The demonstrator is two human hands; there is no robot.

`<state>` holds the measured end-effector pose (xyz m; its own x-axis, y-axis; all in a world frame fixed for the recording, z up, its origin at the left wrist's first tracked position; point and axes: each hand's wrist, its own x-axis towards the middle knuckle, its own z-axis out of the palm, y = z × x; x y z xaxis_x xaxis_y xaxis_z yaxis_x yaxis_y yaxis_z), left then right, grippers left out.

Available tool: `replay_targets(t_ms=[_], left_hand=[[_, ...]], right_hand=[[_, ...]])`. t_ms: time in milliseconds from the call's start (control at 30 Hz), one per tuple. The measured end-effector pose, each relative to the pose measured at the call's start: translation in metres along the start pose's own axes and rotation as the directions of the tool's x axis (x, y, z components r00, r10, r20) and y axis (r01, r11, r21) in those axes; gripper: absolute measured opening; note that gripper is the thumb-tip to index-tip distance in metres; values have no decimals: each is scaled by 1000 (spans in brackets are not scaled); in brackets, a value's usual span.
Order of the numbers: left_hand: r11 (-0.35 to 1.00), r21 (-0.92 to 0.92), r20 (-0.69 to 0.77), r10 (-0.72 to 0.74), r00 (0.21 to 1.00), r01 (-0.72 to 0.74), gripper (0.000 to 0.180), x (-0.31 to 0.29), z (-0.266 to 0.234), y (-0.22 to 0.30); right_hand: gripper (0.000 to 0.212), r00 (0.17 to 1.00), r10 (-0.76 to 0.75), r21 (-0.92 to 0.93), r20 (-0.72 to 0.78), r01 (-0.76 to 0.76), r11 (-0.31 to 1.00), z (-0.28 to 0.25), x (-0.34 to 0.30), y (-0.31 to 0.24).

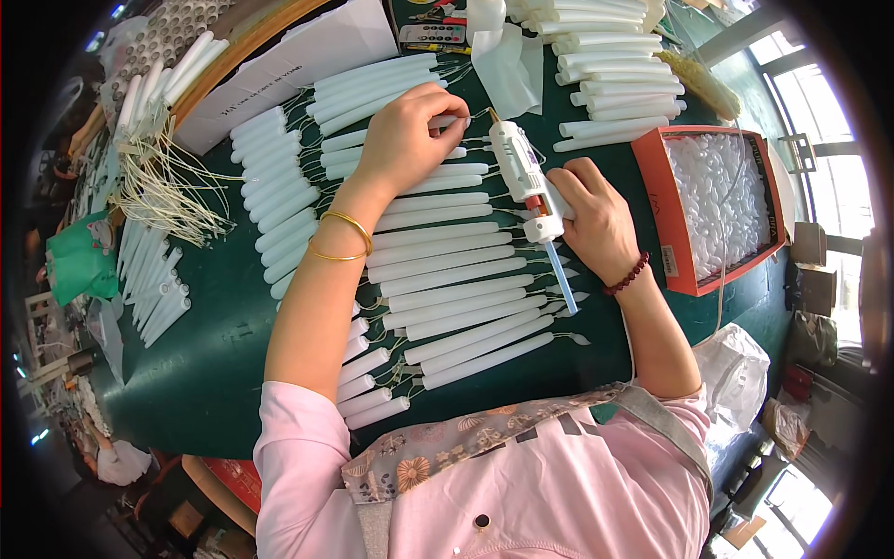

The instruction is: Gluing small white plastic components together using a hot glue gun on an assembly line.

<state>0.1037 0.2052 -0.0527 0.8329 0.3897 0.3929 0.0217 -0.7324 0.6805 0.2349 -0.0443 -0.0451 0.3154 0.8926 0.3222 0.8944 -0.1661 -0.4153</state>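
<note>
One glue gun [515, 154] in right hand [598, 222], one red box [659, 205]

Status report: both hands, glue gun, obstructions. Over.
Right hand gripping glue gun. Left hand pinching white stick near nozzle. Rows of white sticks crowding green table below.

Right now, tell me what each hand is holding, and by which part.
The right hand holds the glue gun by its handle. The left hand is in a pinch, but what it holds, if anything, cannot be told.
</note>
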Motion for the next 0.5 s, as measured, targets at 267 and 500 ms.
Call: replay_targets(t_ms=[267, 500], left_hand=[[1000, -13, 3, 8, 1000, -7, 7, 1, -1, 2], [995, -94, -13, 26, 1000, -28, 6, 2, 4, 5]], right_hand=[[31, 1000, -7, 7, 0, 7, 1000, 0, 0, 1], [38, 997, 70, 59, 36, -72, 996, -33, -10, 6]])
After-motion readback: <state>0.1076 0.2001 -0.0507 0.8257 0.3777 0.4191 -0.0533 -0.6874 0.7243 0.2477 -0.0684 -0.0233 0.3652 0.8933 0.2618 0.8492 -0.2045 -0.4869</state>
